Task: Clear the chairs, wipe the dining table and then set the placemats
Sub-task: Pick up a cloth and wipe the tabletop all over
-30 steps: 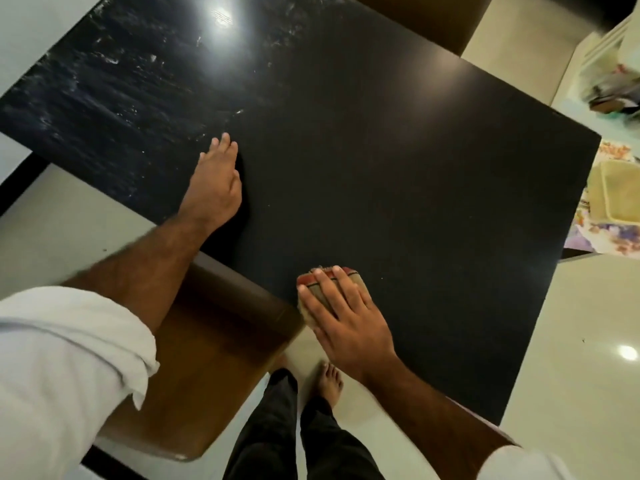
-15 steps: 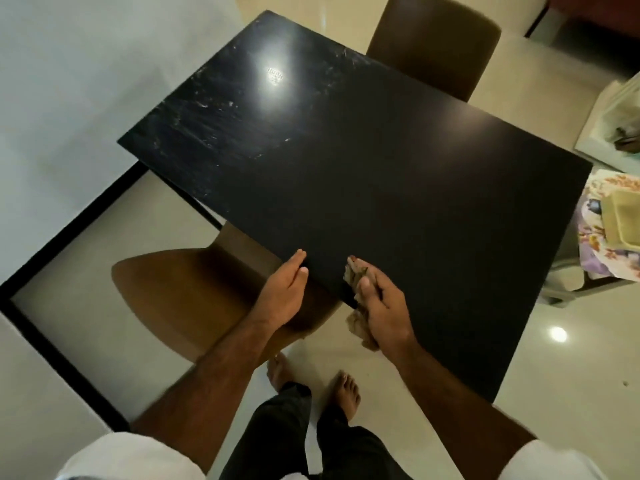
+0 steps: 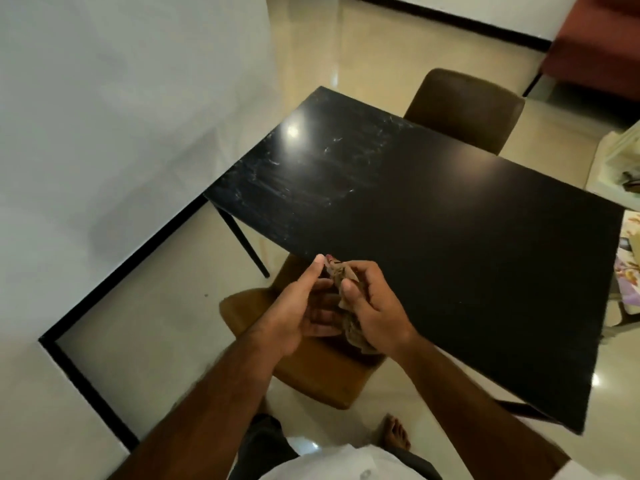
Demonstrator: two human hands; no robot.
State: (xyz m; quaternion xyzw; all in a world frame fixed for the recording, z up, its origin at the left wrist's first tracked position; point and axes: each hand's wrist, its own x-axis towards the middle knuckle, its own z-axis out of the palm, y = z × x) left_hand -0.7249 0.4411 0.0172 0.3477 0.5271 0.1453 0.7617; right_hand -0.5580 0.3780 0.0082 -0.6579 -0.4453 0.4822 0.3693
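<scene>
The black dining table [image 3: 450, 244] fills the middle of the view, with pale streaks on its far left part. Both hands are in the air just in front of its near edge. My right hand [image 3: 377, 306] is closed around a crumpled brownish cloth [image 3: 353, 330] that hangs below the palm. My left hand [image 3: 304, 306] touches the cloth's upper end with thumb and fingers. A brown chair [image 3: 311, 368] is tucked under the table below my hands. A second brown chair [image 3: 464, 109] stands at the far side.
A white wall [image 3: 104, 133] with black floor trim runs along the left. A floral-covered surface [image 3: 628, 271] and a pale shelf [image 3: 620, 168] sit at the right edge. A red sofa [image 3: 595, 39] is at the top right. My bare foot [image 3: 396, 431] stands on the shiny tile floor.
My right hand lifted the cloth off the table top. My left hand left the table and joined it on the cloth. The view pulled back, showing the whole table.
</scene>
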